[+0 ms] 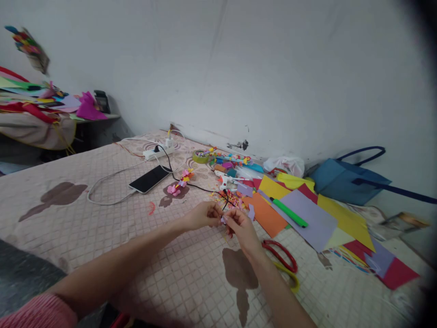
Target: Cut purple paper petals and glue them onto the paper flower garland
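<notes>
A small lilac paper piece (223, 220) is pinched between my two hands over the patterned cloth. My left hand (205, 215) has its fingertips closed at the left side of the piece. From the right, my right hand (240, 226) grips it between thumb and fingers. The exact shape of the piece is partly covered by the fingertips. Just beyond the hands lie a white glue gun (225, 181) and a heap of tiny coloured paper scraps (232, 199). Pink and yellow paper flowers (180, 183) rest to the left of the glue gun.
Coloured paper sheets (309, 216) spread to the right, with a green cutter (288, 212) on top. Red and yellow scissor handles (282, 255) show beside my right forearm. A phone (150, 179), a power strip (159, 152), cables, green tape (200, 156) and a blue bag (348, 180) lie farther back.
</notes>
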